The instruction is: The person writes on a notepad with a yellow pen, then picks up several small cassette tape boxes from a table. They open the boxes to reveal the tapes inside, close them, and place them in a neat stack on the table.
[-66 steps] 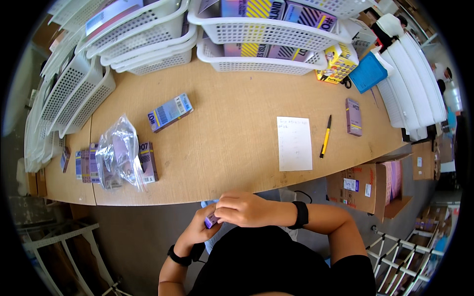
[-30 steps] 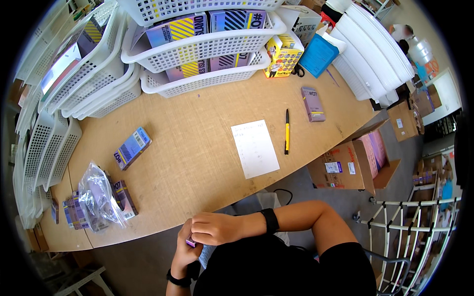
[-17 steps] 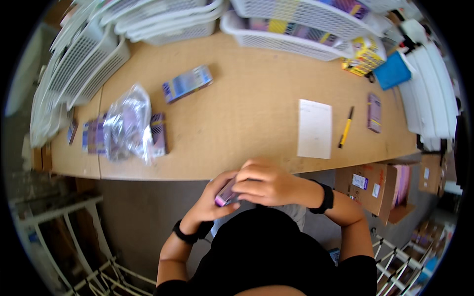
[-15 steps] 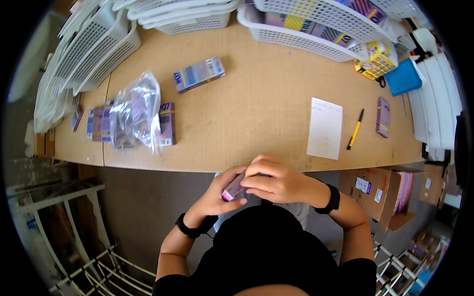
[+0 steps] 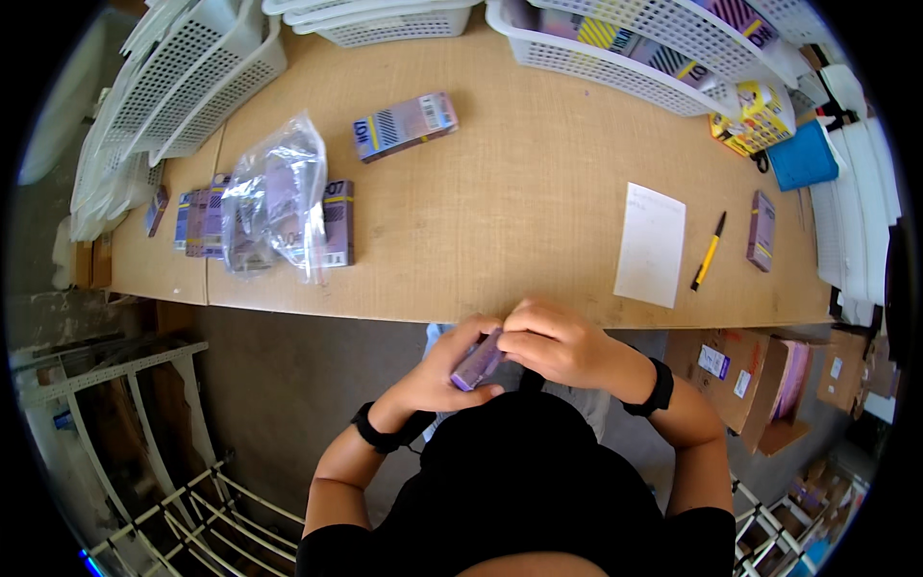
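Observation:
Just off the near table edge, my left hand (image 5: 444,373) grips a small purple box (image 5: 477,363) between thumb and fingers. My right hand (image 5: 556,344) has its bent fingertips at the box's far right end; what they pinch there is partly hidden. Similar purple boxes lie on the table: one (image 5: 406,126) at the upper left middle, one (image 5: 338,223) beside a clear plastic bag (image 5: 279,197), and one (image 5: 760,231) at the far right. More boxes (image 5: 199,223) sit in a row left of the bag.
White perforated baskets stand at the left (image 5: 226,101) and back right (image 5: 596,62), the latter holding boxes. A paper sheet (image 5: 650,245) and yellow-black pen (image 5: 710,252) lie right. Beyond are a yellow carton (image 5: 753,119) and blue item (image 5: 803,156). An open cardboard box (image 5: 723,380) stands below the table.
The box in my left hand has turned, showing more of its long side. My right fingers have drawn in to its far end. The view has shifted slightly.

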A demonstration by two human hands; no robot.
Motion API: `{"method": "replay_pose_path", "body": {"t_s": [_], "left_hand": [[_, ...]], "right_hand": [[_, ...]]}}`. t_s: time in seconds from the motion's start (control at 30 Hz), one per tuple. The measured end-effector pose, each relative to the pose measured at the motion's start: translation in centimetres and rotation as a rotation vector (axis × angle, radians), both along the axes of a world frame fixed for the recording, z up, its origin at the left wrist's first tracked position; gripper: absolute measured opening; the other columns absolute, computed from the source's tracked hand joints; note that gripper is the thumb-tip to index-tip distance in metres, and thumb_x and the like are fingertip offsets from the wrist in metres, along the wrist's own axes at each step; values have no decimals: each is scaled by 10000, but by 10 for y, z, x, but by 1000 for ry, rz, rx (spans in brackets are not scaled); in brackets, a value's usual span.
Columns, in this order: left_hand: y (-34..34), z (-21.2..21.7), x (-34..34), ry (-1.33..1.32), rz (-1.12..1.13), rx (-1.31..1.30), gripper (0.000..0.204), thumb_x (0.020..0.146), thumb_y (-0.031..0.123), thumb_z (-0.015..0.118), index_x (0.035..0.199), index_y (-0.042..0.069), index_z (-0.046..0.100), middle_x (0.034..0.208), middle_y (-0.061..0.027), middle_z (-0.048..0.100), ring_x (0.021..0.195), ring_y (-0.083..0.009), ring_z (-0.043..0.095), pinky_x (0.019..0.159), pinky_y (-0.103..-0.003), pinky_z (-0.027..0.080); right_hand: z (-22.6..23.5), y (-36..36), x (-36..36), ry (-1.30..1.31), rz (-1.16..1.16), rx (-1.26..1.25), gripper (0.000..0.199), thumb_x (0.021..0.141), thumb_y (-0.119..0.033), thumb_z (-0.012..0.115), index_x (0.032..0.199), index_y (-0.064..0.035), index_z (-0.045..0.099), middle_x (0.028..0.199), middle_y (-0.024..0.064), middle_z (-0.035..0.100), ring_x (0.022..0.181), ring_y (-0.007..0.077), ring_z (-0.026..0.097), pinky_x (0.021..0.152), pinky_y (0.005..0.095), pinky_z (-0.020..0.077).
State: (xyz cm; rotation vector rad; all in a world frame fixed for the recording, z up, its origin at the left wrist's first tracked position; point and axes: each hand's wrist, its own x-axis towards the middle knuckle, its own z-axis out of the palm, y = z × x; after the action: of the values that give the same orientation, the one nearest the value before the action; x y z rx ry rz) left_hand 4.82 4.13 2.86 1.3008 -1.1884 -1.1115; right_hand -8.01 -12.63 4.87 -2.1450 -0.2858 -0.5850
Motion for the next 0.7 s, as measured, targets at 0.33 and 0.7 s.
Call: {"method": "replay_pose_path", "body": {"t_s": [0.33, 0.7], "left_hand": [[8, 4, 2, -40, -65, -8, 613, 679, 105, 756, 1195, 51, 428, 1092, -124, 493, 997, -310, 515, 844, -360, 427], [9, 10, 3, 1, -132, -71, 589, 642, 113, 798, 1131, 60, 476, 1053, -105, 512, 1004, -300, 497, 858, -370, 407]], "right_hand": [[2, 7, 1, -23, 88, -105, 141, 680, 4, 665, 814, 9, 620, 853, 72, 547, 741, 222, 549, 631, 320, 461], [37, 11, 2, -25, 224, -354, 204, 707, -103, 679, 911, -115, 682, 936, 13, 555, 841, 173, 533, 743, 308, 443]]}}
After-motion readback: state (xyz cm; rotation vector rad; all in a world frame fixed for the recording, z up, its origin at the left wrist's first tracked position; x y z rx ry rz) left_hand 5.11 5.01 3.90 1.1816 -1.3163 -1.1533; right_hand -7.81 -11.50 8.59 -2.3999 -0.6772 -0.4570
